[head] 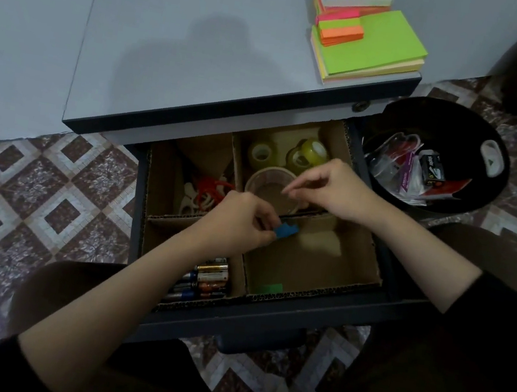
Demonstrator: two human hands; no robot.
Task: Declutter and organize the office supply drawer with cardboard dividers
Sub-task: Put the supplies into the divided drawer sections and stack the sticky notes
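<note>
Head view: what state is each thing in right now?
drawer, pulled open
left hand, pinches blue piece
right hand, curled over tape roll; hold unclear
batteries, lying in front-left compartment
scissors, in rear-left compartment
sticky notes, stacked on desk
bin, holding wrappers

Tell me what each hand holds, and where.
Left hand pinches a small blue piece by its left end. Right hand hangs over a tape roll, fingertips together; any hold cannot be told.
</note>
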